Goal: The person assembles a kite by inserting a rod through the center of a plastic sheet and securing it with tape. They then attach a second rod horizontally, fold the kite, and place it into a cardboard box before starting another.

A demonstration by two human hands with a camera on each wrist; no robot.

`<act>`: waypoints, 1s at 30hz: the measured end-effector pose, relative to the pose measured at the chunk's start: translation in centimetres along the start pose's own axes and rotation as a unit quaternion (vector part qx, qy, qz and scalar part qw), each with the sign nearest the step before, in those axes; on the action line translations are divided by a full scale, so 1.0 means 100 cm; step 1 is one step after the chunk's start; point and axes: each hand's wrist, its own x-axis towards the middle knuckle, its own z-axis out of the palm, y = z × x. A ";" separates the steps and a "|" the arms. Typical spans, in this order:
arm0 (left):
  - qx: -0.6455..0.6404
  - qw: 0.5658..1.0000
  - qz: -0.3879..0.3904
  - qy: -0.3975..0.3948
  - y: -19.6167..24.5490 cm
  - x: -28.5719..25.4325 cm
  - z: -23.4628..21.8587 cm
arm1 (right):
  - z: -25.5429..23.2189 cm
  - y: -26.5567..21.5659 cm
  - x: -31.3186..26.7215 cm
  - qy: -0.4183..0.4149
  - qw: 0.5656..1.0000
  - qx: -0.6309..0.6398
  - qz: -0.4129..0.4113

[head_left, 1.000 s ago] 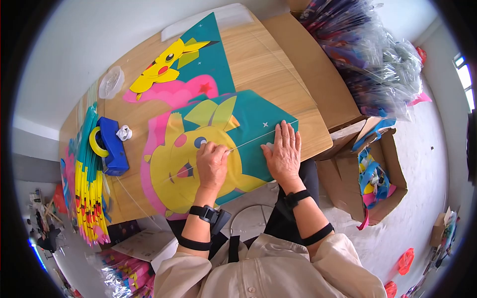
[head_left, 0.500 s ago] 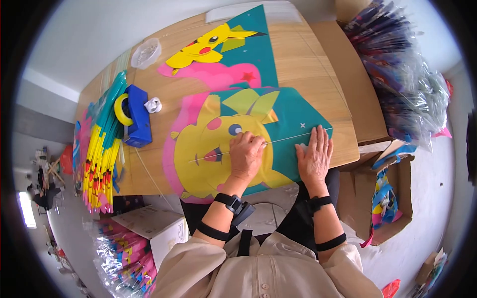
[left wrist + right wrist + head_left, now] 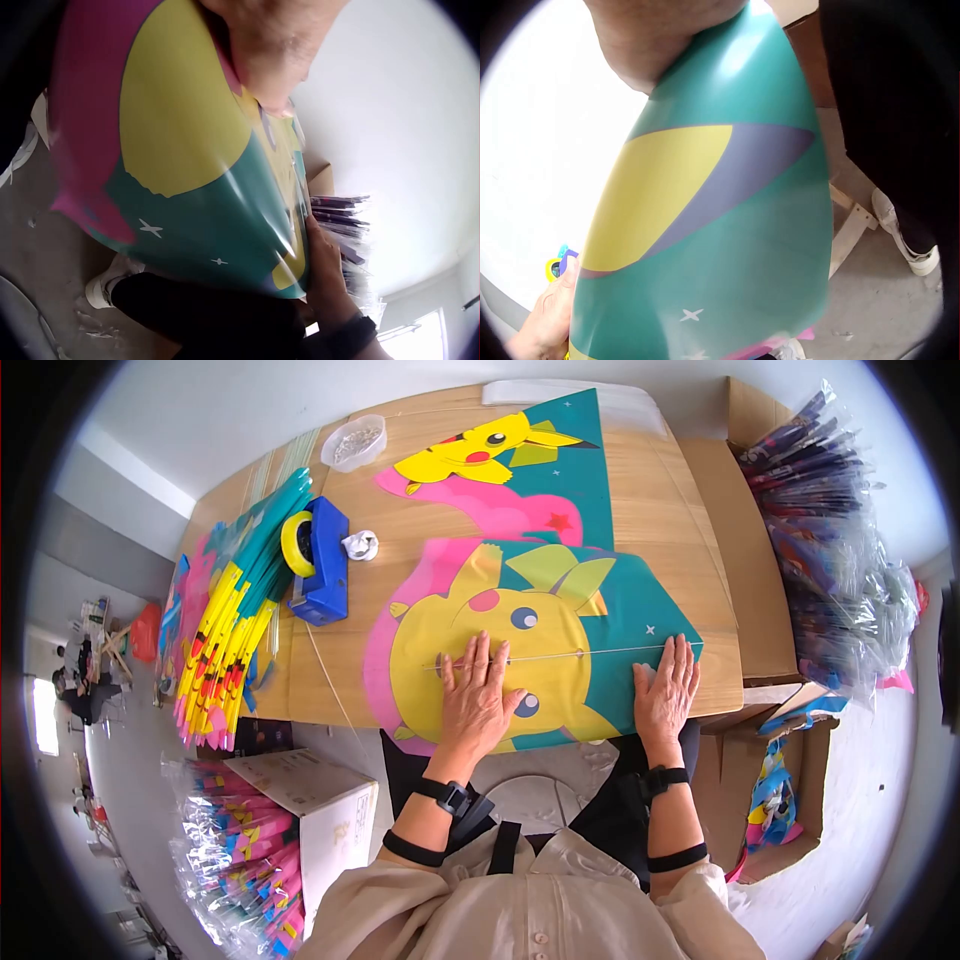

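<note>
A thin printed sheet [image 3: 640, 595] with a yellow cartoon character on teal and pink lies on the table, its near edge hanging over the front. A thin white line [image 3: 620, 650] runs across it toward the right tip. My left hand [image 3: 478, 695] lies on the yellow part with fingers spread and straight, over the left portion of the line. At the right tip, my right hand [image 3: 667, 690] rests flat, fingertips by the line's end. In the left wrist view the sheet [image 3: 180, 112] bends down over the edge, as does the sheet [image 3: 727, 202] in the right wrist view.
Another printed sheet [image 3: 585, 490] lies farther back on the wooden table [image 3: 660, 490]. To the left are a blue tape dispenser [image 3: 325, 560], crumpled white paper [image 3: 360, 546], a plastic bowl [image 3: 354, 444] and bundled folded sheets [image 3: 235, 605]. Cardboard boxes [image 3: 735, 540] flank the right side.
My left hand, earlier pinching at the line near the character's eye, has moved left and opened flat on the sheet. My right hand stays at the right tip. The head view has shifted.
</note>
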 end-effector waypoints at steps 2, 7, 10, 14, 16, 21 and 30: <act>-0.006 1.000 0.007 -0.002 -0.002 0.001 0.001 | 0.002 0.002 -0.001 0.001 1.000 0.003 -0.005; -0.044 0.997 -0.008 0.061 -0.018 -0.019 -0.020 | 0.003 0.010 -0.003 0.026 0.997 0.070 -0.016; -0.029 0.971 -0.144 0.187 -0.065 -0.060 -0.031 | -0.025 0.001 -0.003 0.064 0.976 0.204 -0.034; 0.021 0.932 -0.313 0.184 -0.126 -0.113 -0.052 | -0.047 -0.038 -0.007 0.003 0.951 0.304 -0.052; -0.085 0.924 -0.347 0.133 -0.145 -0.123 -0.041 | -0.050 -0.083 -0.013 -0.104 0.872 0.478 -0.012; -0.594 0.686 -0.413 0.077 -0.138 -0.133 -0.020 | -0.029 -0.201 -0.054 -0.358 0.764 0.527 -0.103; -0.705 0.575 -0.397 -0.121 -0.083 -0.253 -0.077 | 0.000 -0.312 -0.112 -0.655 0.530 0.538 0.018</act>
